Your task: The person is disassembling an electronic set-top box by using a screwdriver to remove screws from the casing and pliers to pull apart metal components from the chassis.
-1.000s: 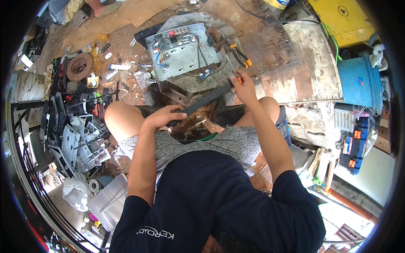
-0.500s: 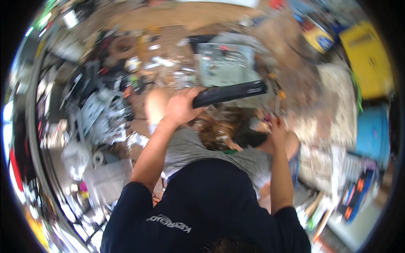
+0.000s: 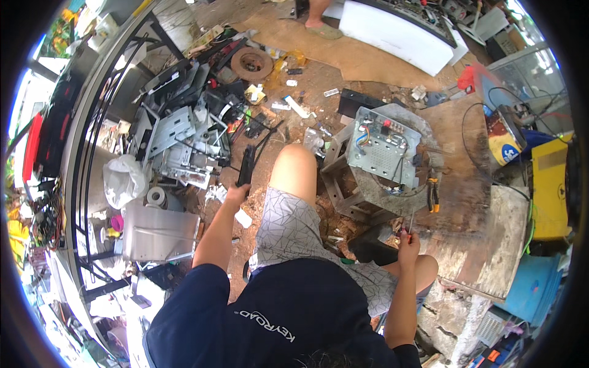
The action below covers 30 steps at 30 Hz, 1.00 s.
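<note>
Left hand clasped a long black plastic-looking bar projecting ahead, likely light, best held midway; right hand, a slim screwdriver

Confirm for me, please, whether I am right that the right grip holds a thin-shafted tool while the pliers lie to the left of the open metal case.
Not quite: the head view shows the pliers to the right of the open metal case. The right grip does hold a thin-shafted tool.
</note>
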Motion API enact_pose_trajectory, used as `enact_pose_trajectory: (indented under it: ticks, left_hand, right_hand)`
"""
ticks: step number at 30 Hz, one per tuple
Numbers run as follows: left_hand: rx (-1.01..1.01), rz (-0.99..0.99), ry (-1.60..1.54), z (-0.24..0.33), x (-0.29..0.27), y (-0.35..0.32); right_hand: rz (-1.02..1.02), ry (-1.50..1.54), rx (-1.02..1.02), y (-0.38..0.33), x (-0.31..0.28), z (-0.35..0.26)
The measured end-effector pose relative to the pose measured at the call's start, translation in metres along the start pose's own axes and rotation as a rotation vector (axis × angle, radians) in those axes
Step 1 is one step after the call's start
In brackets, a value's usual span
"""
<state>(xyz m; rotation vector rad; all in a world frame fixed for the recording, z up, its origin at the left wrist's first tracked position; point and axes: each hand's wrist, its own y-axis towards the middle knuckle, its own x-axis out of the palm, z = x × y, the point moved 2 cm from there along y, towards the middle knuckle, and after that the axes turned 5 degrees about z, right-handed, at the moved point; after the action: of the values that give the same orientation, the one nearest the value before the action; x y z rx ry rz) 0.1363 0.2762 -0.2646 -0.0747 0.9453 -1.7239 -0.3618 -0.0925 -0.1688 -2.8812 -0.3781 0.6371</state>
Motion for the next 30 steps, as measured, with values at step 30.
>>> enact_pose_trajectory:
  ticks: [30]
  left_hand:
    - [0.412, -0.561, 0.280, 0.280, 0.267, -0.077]
  right_hand:
    - [0.214, -0.177, -0.050, -0.007, 0.017, -0.010]
